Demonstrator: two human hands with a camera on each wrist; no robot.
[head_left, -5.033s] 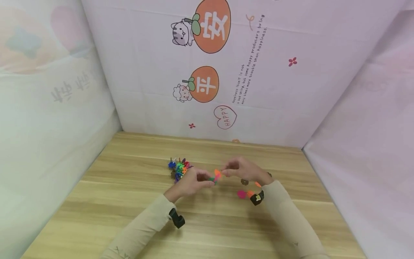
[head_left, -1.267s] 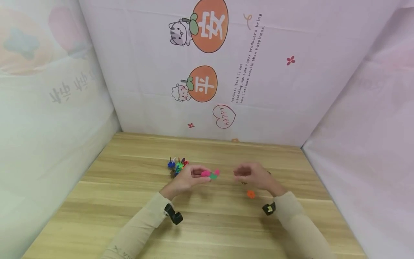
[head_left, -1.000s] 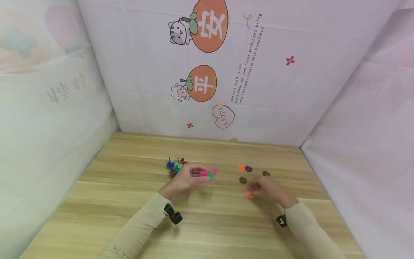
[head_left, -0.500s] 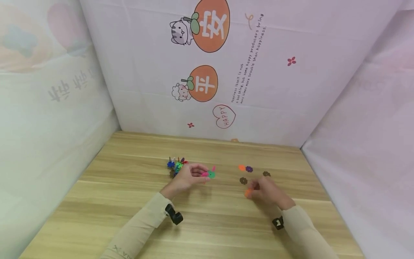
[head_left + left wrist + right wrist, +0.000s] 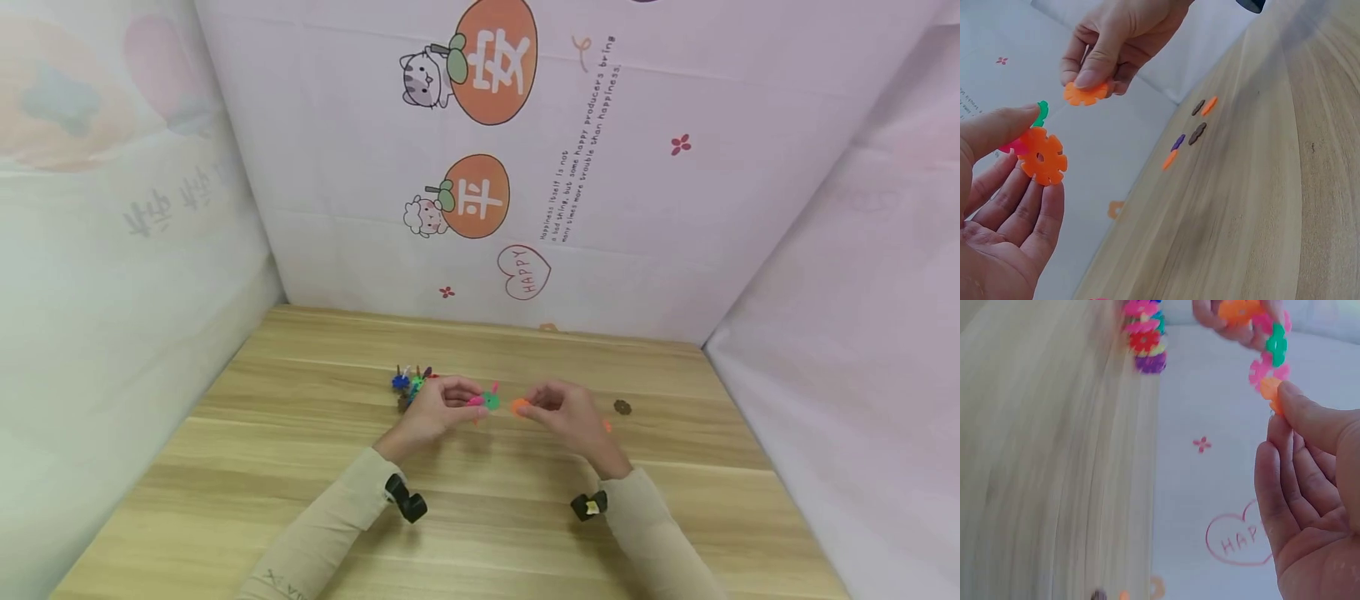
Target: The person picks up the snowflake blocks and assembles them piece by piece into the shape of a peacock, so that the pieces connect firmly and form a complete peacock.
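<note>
My left hand [image 5: 442, 408] pinches a cluster of joined flower-shaped plastic discs. It includes a green disc [image 5: 1277, 345], pink discs [image 5: 1263, 372] and an orange disc [image 5: 1043, 156]. Held by its edge between thumb and fingers, another orange disc [image 5: 1085, 94] is in my right hand [image 5: 570, 412]. In the head view a small gap separates this disc from the cluster's green disc. Both hands are raised above the wooden table [image 5: 465, 533]. My left fingers hide part of the cluster.
Partly behind my left hand lies a multicoloured pile of discs [image 5: 416, 383]. Loose on the table's right are a brown disc [image 5: 622, 407], a second brown disc [image 5: 1197, 133], a purple disc [image 5: 1177, 142] and orange discs [image 5: 1209, 105]. A printed cloth wall [image 5: 360, 250] borders the table's back.
My right hand has picked up the orange disc from the table and carried it left, close to the cluster. A pink disc seen loose five seconds ago has left its spot. My left hand stays nearly still.
</note>
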